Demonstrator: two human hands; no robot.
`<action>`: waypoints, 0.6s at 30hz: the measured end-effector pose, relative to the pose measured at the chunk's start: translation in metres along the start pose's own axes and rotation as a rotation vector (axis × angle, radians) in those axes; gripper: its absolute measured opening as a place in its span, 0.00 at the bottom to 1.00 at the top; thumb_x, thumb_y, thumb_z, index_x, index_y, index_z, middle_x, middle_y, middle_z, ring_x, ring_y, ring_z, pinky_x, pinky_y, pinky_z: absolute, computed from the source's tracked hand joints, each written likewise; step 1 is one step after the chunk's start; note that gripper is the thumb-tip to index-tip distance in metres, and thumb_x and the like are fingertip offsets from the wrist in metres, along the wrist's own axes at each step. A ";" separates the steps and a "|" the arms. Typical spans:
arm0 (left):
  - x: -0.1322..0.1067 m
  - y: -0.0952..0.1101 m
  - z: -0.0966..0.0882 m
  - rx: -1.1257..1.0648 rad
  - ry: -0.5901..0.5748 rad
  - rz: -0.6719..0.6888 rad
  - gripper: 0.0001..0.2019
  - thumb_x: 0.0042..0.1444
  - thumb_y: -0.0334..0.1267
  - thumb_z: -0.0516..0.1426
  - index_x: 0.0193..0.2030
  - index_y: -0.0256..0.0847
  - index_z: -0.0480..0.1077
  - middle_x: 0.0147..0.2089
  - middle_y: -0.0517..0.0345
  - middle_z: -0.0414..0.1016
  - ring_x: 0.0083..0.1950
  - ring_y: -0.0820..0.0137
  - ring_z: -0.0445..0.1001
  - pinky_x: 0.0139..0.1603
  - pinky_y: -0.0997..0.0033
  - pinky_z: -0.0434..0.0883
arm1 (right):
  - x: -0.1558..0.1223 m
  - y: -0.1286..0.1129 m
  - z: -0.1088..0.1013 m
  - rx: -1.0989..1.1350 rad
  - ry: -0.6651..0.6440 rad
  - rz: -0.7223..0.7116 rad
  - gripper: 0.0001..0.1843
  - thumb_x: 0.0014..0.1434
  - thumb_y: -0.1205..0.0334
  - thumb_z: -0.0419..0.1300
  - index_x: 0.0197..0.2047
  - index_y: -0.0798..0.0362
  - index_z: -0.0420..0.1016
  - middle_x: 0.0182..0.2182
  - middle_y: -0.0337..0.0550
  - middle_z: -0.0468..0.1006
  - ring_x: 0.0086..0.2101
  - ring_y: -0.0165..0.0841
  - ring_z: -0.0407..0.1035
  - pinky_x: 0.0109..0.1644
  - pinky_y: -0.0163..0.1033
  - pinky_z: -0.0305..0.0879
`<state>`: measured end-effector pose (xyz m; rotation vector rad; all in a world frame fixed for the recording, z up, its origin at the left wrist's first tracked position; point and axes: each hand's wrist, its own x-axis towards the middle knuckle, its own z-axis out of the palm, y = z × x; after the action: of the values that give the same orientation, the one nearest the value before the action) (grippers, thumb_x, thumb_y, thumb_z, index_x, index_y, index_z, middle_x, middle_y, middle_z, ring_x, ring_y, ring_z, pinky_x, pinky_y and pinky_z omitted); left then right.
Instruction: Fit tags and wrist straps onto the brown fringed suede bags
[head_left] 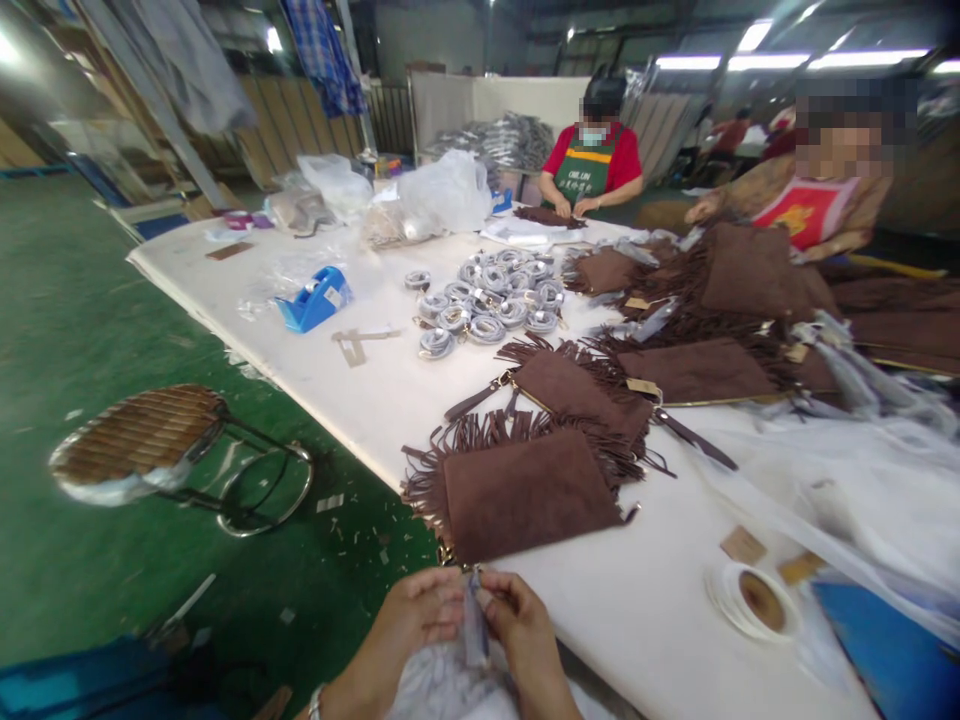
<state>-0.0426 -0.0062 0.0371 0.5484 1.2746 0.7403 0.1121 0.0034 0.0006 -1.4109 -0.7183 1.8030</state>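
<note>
Head view, nearest first: the right hand (519, 618) has its grip closed on a plastic-wrapped strip (475, 628), pinched between thumb and fingers; the left hand (421, 612) is at the strip's other side, and I cannot tell whether its grip is closed. Just beyond lies a brown fringed bag (529, 492) on the white table (360, 395). Farther back are more fringed bags (694, 370), coiled grey straps (486, 329) and a blue tape dispenser (311, 303). Two people (600, 168) work at the far side.

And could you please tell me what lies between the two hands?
In the head view, a narrow greyish strip is between the left hand and the right hand, apparently pinched by the right one.
</note>
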 end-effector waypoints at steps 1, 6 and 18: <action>0.000 -0.003 -0.003 -0.055 0.021 -0.008 0.21 0.51 0.46 0.58 0.49 0.34 0.71 0.44 0.42 0.76 0.43 0.57 0.76 0.47 0.59 0.71 | 0.000 0.000 0.000 0.040 -0.017 0.040 0.23 0.41 0.50 0.69 0.37 0.57 0.75 0.29 0.45 0.79 0.27 0.32 0.71 0.31 0.34 0.66; 0.006 -0.023 -0.005 -0.016 0.025 0.108 0.22 0.48 0.49 0.60 0.45 0.36 0.73 0.42 0.46 0.77 0.40 0.58 0.76 0.43 0.60 0.71 | 0.001 -0.004 0.008 -0.022 -0.007 0.032 0.27 0.45 0.39 0.64 0.36 0.56 0.74 0.29 0.45 0.78 0.27 0.35 0.71 0.30 0.37 0.66; 0.034 -0.043 -0.042 0.623 0.405 0.467 0.20 0.55 0.36 0.51 0.55 0.40 0.65 0.59 0.49 0.67 0.60 0.61 0.64 0.63 0.57 0.59 | -0.002 -0.023 -0.003 -0.710 -0.053 -0.115 0.17 0.61 0.50 0.49 0.33 0.51 0.72 0.24 0.40 0.77 0.25 0.33 0.71 0.29 0.34 0.61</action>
<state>-0.0715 -0.0100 -0.0252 1.2800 1.7960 0.8608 0.1200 0.0155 0.0192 -1.7079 -1.5380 1.5593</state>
